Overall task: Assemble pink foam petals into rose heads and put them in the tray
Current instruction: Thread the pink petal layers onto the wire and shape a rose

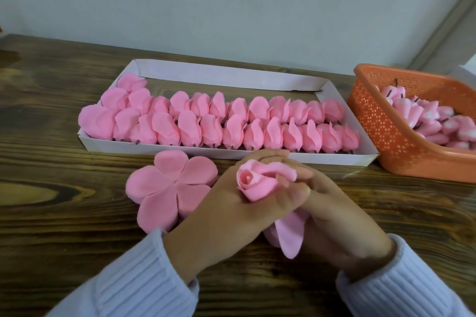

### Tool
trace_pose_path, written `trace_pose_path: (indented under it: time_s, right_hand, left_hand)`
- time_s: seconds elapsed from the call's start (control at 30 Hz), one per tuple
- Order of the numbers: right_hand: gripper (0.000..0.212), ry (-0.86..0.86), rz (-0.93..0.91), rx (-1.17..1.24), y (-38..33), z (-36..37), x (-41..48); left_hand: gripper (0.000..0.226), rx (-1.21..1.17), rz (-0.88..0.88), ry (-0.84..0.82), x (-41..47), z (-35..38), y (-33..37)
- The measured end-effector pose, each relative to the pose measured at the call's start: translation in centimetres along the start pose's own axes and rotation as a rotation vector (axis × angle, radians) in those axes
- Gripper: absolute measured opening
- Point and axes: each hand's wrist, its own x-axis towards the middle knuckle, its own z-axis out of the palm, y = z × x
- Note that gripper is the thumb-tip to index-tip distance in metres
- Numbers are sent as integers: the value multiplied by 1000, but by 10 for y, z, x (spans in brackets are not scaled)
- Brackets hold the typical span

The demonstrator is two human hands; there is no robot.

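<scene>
- rose (257, 183): pink, pale centre
- petals (171, 188): pink
- tray (231, 74): white
- basket (394, 136): orange, dotted with holes
- table (51, 175): dark brown wood grain
- sleeves (136, 283): white, ribbed
- wall (231, 2): pale grey

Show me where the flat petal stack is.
Head view: the flat petal stack lies on the wooden table, left of centre, just in front of the white tray, beside the left hand.

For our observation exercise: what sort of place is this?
Probably a small handcraft workstation: a wooden table by a plain wall, a cardboard tray of pink rose heads, and an orange basket of more pieces.
</scene>
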Motion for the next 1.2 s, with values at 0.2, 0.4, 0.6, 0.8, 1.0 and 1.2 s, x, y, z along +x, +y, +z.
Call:
trace_pose_path:
  time_s: [0.2,0.4,0.6,0.8,1.0,1.2]
  right_hand:
    - [24,261,-128,-361,-2,-1,-1]
    - [4,439,-461,-761,2,0,-2]
    - [10,526,-721,-974,3,2,-4]
    - [13,586,-804,-959,2,3,-6]
    - [11,466,-793,-828,1,3,-7]
    - [12,338,-640,-621,4,4,-3]
  left_hand:
    - [16,41,47,164,1,-2,2]
    - [15,-19,56,175,4,-2,0]
    - [25,36,121,120,2,-1,7]
    - [11,3,3,-17,-2,1,4]
    - [16,-18,22,-2,-2,-2,1]
    - [5,-13,70,162,-1,1,1]
